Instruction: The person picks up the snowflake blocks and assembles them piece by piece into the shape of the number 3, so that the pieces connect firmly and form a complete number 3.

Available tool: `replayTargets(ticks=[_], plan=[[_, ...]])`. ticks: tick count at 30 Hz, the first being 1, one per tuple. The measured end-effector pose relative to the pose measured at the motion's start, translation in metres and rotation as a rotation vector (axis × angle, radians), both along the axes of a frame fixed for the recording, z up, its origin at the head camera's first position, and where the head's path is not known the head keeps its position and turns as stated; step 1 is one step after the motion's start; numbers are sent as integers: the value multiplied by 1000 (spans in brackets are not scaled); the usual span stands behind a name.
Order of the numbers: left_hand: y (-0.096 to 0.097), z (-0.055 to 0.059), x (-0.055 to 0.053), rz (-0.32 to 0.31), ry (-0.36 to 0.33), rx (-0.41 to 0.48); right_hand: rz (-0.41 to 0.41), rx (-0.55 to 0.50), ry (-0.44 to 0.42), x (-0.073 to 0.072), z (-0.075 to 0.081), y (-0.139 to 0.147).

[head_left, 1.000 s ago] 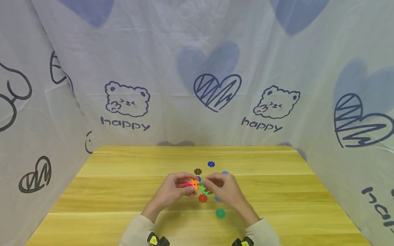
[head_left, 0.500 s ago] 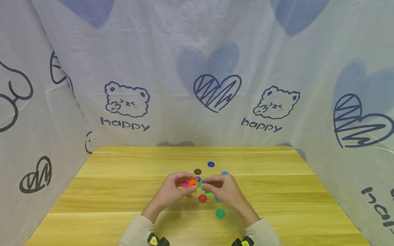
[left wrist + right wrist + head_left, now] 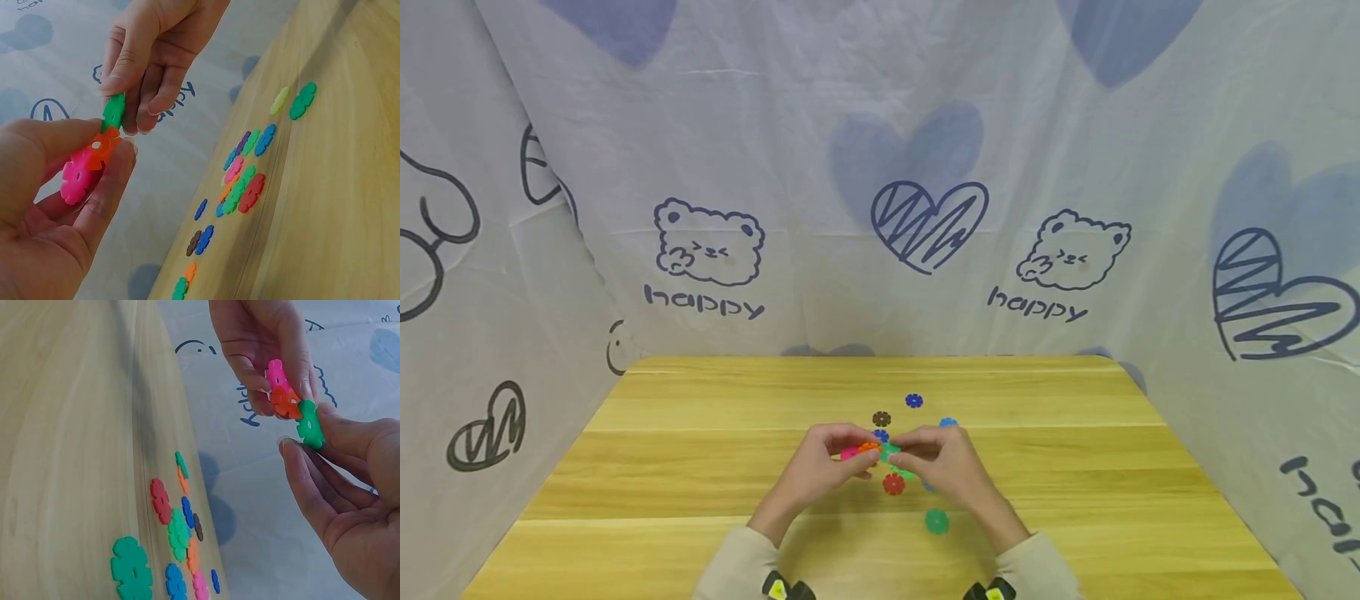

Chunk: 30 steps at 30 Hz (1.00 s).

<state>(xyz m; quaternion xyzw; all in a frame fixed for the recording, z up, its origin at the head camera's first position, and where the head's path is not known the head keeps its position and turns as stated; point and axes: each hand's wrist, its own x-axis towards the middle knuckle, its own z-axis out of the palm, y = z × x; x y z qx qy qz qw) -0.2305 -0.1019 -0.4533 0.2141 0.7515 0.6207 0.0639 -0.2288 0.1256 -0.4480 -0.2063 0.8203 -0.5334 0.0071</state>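
Observation:
My left hand (image 3: 820,460) pinches an orange notched snowflake disc (image 3: 105,147) between thumb and finger. Joined to it is a pink snowflake disc (image 3: 76,179), partly behind the fingers. My right hand (image 3: 953,461) pinches a green snowflake disc (image 3: 310,427) by its edge. In both wrist views the green disc meets the orange disc's edge; how deep their notches sit in each other cannot be told. Both hands are raised above the table, fingertips close together.
Loose snowflake discs lie on the wooden table (image 3: 700,492): a red one (image 3: 893,484), a green one (image 3: 937,522), a brown one (image 3: 882,418), a dark blue one (image 3: 913,401) and several others under the hands. A patterned cloth (image 3: 820,283) hangs behind the table.
The green disc in my right hand has come round to show its flat face beside the orange disc. The orange and pink discs have tilted slightly. Both hands stay nearly in place.

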Motion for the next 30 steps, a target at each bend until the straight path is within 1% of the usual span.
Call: replayTargets(ticks=[6,11,14,18,21,24,28,30], plan=[[-1,-2,0,11,8,-7,15,31,-9,-2,0,4],[-2,-1,1,44,0,-23,-1,66,6,-8,-1,14],[-4,-2,3,87,-6,-58,-21,133,28,-13,-4,20],[-6,-2,5,126,-5,-106,-27,286,59,-18,-9,27],[-7,-3,5,116,-2,-126,-15,375,50,-20,-13,32],[-8,-3,5,101,0,-146,-4,439,-1,-21,-16,36],[-9,-3,6,104,1,-170,25,475,-42,-22,-20,38],[-9,-3,6,113,0,-181,42,485,-35,-22,-23,39]])
